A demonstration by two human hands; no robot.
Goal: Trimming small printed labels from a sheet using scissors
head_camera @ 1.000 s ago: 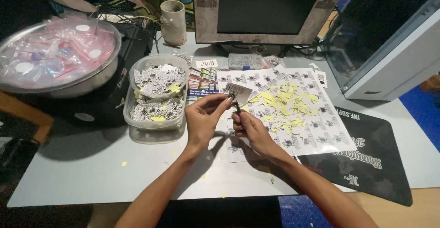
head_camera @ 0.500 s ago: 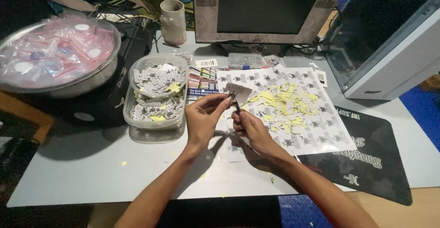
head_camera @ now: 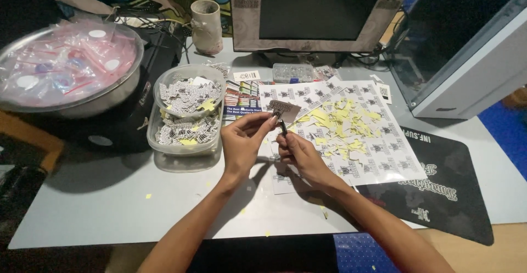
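The left hand [head_camera: 241, 141] pinches a small grey sticker piece [head_camera: 284, 109] between thumb and fingers and holds it up above the middle of the worktop [head_camera: 99, 201]. The right hand [head_camera: 299, 153] is closed on a thin dark tool [head_camera: 282, 126], maybe small scissors or a blade, but it is too small to tell. The tip of the tool touches the bottom of the sticker piece. The two hands are close together, almost touching. The tool could slip and nick a finger, because the fingers sit right beside the tip. The little piece could also tear or drop if the pinch is too soft. Under the hands lies a big white sticker sheet [head_camera: 384, 158] with rows of small dark marks and a heap of yellow paper scraps [head_camera: 335, 125] on it. Toward the left edge stand clear plastic tubs [head_camera: 184, 119] full of cut stickers. Near the back left corner is a metal bowl [head_camera: 118, 94] of little pink and clear bags. A black mat [head_camera: 450, 196] with pale lettering lies at the right front corner.
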